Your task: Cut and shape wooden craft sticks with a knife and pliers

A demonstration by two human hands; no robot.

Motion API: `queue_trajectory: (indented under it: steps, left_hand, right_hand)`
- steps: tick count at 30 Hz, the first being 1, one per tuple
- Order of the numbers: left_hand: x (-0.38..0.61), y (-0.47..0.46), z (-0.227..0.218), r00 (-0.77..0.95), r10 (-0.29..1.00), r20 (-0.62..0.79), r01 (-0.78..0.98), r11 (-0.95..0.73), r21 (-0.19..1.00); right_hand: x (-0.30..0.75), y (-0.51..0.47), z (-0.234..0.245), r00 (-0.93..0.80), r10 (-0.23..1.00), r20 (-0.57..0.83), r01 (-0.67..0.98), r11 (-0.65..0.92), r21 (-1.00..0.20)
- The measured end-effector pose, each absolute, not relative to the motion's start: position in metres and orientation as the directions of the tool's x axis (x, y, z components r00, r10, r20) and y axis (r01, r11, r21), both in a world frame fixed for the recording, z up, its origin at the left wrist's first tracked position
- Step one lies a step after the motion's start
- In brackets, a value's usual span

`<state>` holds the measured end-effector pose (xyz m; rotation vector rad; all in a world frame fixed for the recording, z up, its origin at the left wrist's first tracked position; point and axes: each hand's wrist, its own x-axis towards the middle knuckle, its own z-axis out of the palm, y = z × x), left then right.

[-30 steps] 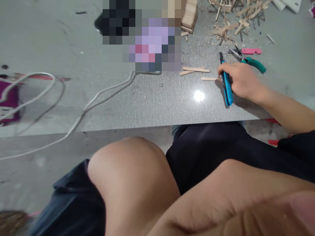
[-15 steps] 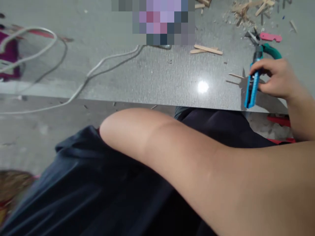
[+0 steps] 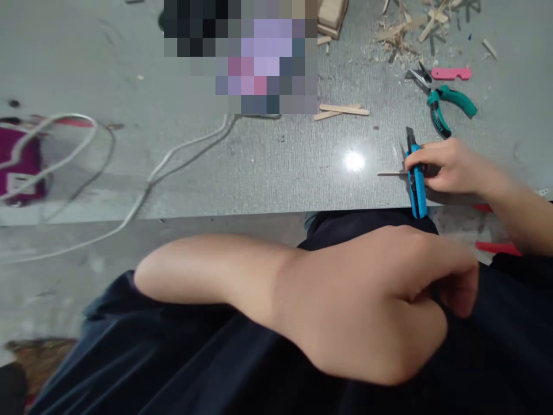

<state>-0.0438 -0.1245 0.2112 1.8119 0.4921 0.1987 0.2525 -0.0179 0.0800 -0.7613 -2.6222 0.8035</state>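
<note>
In my right hand (image 3: 444,164) is a blue utility knife (image 3: 417,190), held between thumb and fingers at the table's front edge, its blade end pointing away from me. A thin wooden stick (image 3: 391,173) juts out to the left from behind the knife; the same hand seems to hold it. My left hand (image 3: 367,300) crosses in front of me over my lap, close to the camera. Its fingers curl loosely downward with the thumb apart, and I see nothing in it. Green-handled pliers (image 3: 439,112) lie just beyond my right hand.
Two crossed craft sticks (image 3: 344,109) lie mid-table. A pink folding tool (image 3: 451,74) is beside the pliers. Wood scraps (image 3: 408,31) and a wooden block (image 3: 332,14) are at the back. A white cable (image 3: 158,167) runs over the table edge near a purple box (image 3: 21,161).
My left hand has come into view, drawing back leftward over my lap. The camera view has shifted. My right hand keeps the utility knife and now sits clear of the pliers in view.
</note>
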Motion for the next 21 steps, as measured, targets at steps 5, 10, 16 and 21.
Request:
queue_trajectory:
  steps: [5, 10, 16, 21]
  left_hand:
    - [-0.048, -0.104, 0.185, 0.917, 0.358, -0.175, 0.21, -0.06, 0.976]
    - [-0.048, -0.091, 0.156, 0.879, 0.471, -0.078, 0.209, -0.232, 0.95]
    - [-0.059, -0.067, 0.116, 0.787, 0.588, 0.185, 0.414, -0.727, 0.548]
    - [-0.075, -0.054, 0.081, 0.753, 0.465, 0.465, 0.478, -0.873, 0.099]
  right_hand:
    - [0.232, 0.015, 0.091, -0.746, 0.666, 0.014, 0.546, 0.624, -0.559]
    - [0.217, 0.06, 0.091, -0.594, 0.803, -0.04, 0.706, 0.497, -0.505]
    - [0.225, 0.063, 0.093, -0.623, 0.781, 0.046, 0.598, 0.514, -0.615]
    - [0.224, 0.024, 0.085, -0.83, 0.552, 0.078, 0.307, 0.569, -0.763]
